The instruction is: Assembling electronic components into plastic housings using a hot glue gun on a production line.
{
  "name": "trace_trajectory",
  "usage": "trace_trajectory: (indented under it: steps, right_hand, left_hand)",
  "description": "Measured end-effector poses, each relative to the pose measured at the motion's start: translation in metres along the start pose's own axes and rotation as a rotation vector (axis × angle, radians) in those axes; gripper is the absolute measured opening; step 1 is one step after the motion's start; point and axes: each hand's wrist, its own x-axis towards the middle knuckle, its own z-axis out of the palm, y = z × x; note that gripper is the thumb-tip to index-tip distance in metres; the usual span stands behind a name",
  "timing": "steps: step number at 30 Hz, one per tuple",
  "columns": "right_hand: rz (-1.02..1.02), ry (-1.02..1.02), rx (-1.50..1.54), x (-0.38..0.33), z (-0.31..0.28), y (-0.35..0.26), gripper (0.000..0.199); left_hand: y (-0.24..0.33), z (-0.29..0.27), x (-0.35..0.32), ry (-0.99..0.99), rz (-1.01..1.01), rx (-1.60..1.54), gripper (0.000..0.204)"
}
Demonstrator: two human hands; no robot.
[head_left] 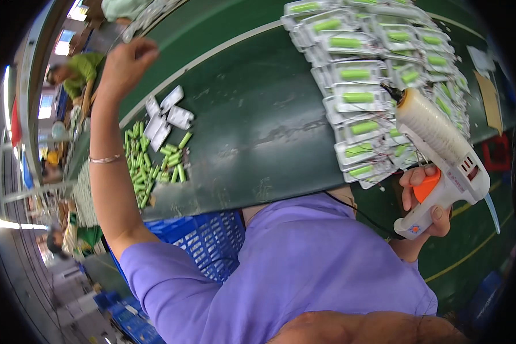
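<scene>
My right hand [439,222] grips a white hot glue gun [458,172] by its handle, fingers at the orange trigger. The gun's dark nozzle points up and left, over rows of white plastic housings [358,109] holding green cylindrical battery cells and thin wires. My left hand [126,64] is raised at the far left, its fingers curled in; whatever they may hold is hidden. Below it on the green bench [246,126] lie several loose white housings [160,120] and a heap of loose green battery cells [137,166].
A blue plastic basket [206,241] stands against the bench's near edge, by my body. Brown cardboard [488,102] lies at the far right, with a red crate [496,152] below. Co-workers, one in a yellow-green shirt [85,69], sit along the left. The gun's cable runs past my waist.
</scene>
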Motion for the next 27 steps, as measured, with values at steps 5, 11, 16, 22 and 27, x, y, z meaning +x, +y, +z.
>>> trace_trajectory:
  steps: [5,11,16,22,27]
  right_hand:
    - [0.119,-0.084,-0.015,0.026,0.039,0.027,0.069]
    - [0.267,-0.174,-0.073,0.044,0.103,0.049,0.07]
    - [0.228,-0.103,-0.171,0.036,0.132,0.055,0.066]
    - [0.197,-0.028,-0.228,0.033,0.125,0.052,0.066]
    - [0.225,0.009,-0.11,0.043,0.119,0.053,0.069]
  left_hand:
    - [-0.099,0.042,-0.132,-0.423,-0.23,-0.008,0.018]
    - [-0.166,0.076,-0.173,-0.255,-0.489,0.045,0.073]
    - [-0.173,0.105,-0.141,-0.272,-0.169,0.114,0.112]
    - [-0.172,0.201,-0.134,-0.047,-0.241,0.05,0.074]
    - [-0.096,0.215,-0.096,0.158,-0.222,0.023,0.057]
